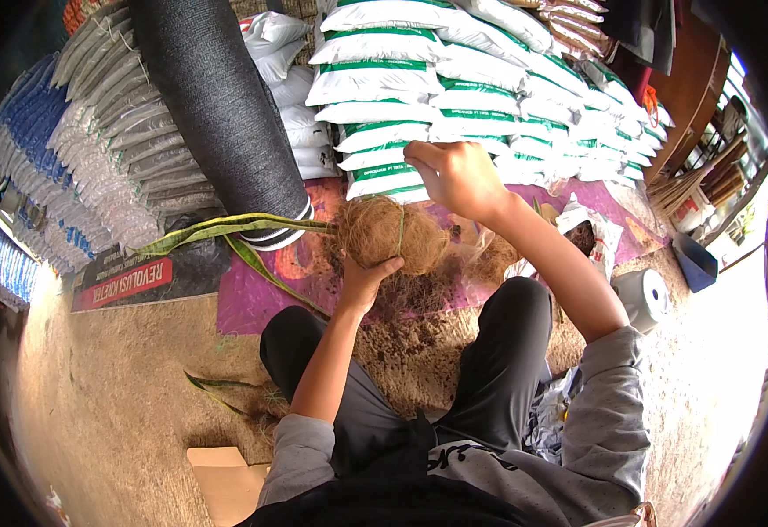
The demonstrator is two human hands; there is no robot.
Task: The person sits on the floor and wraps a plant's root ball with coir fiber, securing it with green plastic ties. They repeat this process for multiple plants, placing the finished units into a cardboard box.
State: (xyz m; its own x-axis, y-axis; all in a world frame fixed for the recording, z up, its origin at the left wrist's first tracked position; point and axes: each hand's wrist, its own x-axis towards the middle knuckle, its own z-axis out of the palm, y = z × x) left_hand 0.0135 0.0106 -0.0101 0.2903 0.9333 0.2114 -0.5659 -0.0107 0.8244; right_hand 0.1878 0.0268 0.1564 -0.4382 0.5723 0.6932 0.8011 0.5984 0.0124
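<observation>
My left hand [365, 277] grips a brown fibrous ball [388, 233] from below, its thumb on the front. A thin green string crosses the ball. Long green, yellow-edged leaves [226, 224] extend leftward from it. My right hand [459, 180] is raised above and right of the ball, fingers pinched; whatever is in them is too small to make out. Loose dark soil [415, 312] lies beneath, on a purple sheet [243, 312] and the floor.
Stacked white-green sacks [375, 79], a black mesh roll [217, 105] and plastic bundles [103, 140] stand ahead. An opened white bag [599, 224], grey cylindrical container [641, 299] and blue scoop [696, 263] lie right. Cardboard [221, 483] and cut leaves [213, 382] lie lower left.
</observation>
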